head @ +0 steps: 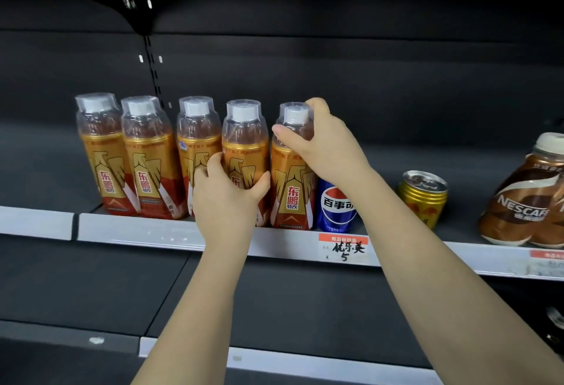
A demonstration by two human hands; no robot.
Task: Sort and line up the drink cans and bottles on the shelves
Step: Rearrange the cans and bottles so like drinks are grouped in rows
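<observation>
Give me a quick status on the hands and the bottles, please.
Left hand grips fourth orange bottle. Right hand grips fifth bottle near its cap. Blue can right beside it.

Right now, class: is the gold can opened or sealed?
Sealed: the gold can stands upright, its pull tab lying flat on an unbroken lid.

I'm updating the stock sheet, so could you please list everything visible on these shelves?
Dongpeng bottles: five, orange-gold with clear overcaps, in a row at the shelf's left.
Pepsi can: one, blue, right of the fifth bottle, partly behind the right wrist.
gold can: one, gold, further right.
Nescafe bottles: at least one, brown, far right, cut off by the frame.
price tag: one, orange and white, on the shelf edge.
left hand: grips the fourth bottle's body.
right hand: grips the fifth bottle's top.
</observation>
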